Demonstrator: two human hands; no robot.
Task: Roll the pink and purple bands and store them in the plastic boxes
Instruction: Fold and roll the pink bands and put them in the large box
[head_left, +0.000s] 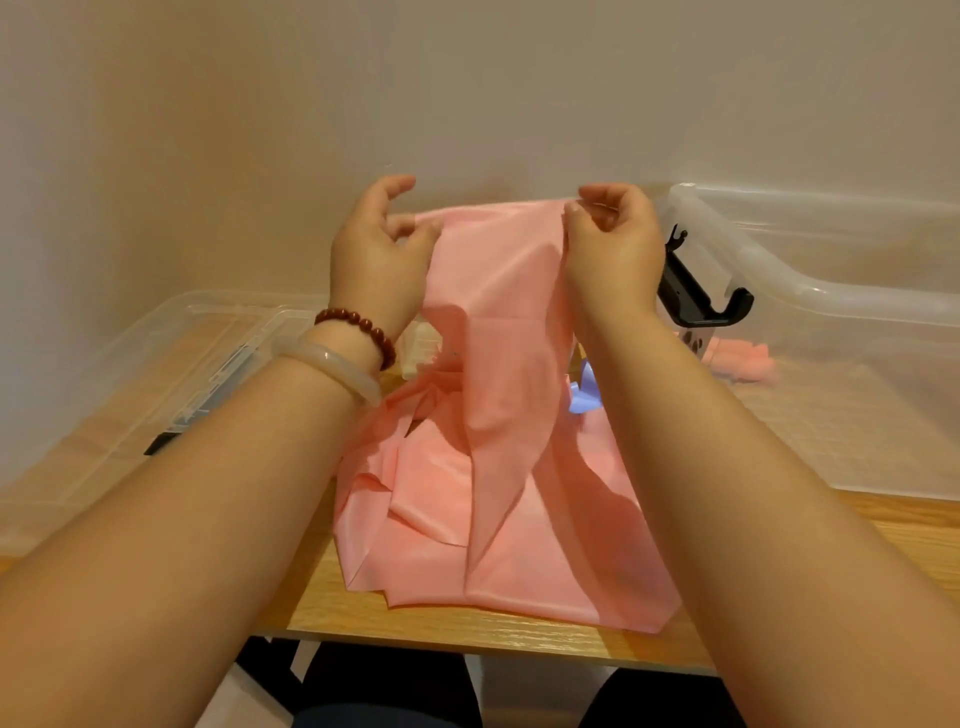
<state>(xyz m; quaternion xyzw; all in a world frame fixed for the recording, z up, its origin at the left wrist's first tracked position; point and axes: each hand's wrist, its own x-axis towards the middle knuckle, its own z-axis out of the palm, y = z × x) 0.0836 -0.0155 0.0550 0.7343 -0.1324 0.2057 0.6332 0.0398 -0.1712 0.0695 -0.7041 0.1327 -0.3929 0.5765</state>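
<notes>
Above the table (524, 631), both hands lift one pink band (511, 332).
Left hand (382, 254) and right hand (613, 244) pinch its top corners, other fingers loosely curled.

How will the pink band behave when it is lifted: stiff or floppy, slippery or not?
Probably floppy: the pink band sags in folds between the left hand and right hand, its lower part crumpled on the table. Likely light, since fingertip pinches hold it. Its sheen suggests it may be somewhat slippery.
</notes>
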